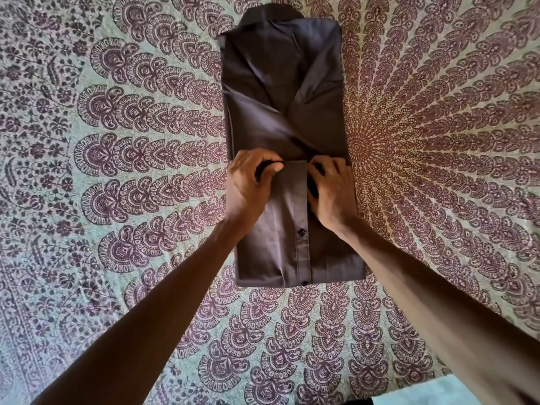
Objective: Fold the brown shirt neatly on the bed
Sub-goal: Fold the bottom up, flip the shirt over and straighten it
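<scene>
A pale green bedspread [122, 159] with purple paisley mandala print, softly lit.

The shirt [280, 83] lies on the bed [117, 141], its collar [268, 16] at the far end and its near part folded up over its middle. 2 hands grip that folded edge: the left hand [248, 182] at the shirt's left side, the right hand [333, 191] at its right side, the button strip [302, 217] between them.

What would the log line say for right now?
step: bottom fold | left hand: grips brown shirt hem | right hand: grips brown shirt hem | bed: under brown shirt
</scene>
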